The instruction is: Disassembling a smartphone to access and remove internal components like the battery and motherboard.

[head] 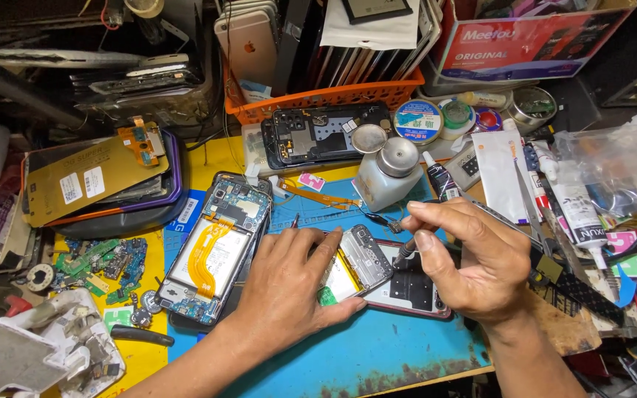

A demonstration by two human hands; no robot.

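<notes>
Bright overhead light, sharp in the centre, dark shadowed corners, slight wide-angle bending at the edges.

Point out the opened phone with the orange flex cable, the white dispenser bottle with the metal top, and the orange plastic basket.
Opened phone with orange flex cable [211,254]: head view, on the flex cable.
White dispenser bottle with metal top [385,184]: head view, on its white body.
Orange plastic basket [333,96]: head view, on its front wall.

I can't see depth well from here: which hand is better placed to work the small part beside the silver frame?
Right, probably. The right hand holds a thin dark tool tipped beside the silver frame; the left hand lies flat, steadying it.
</notes>
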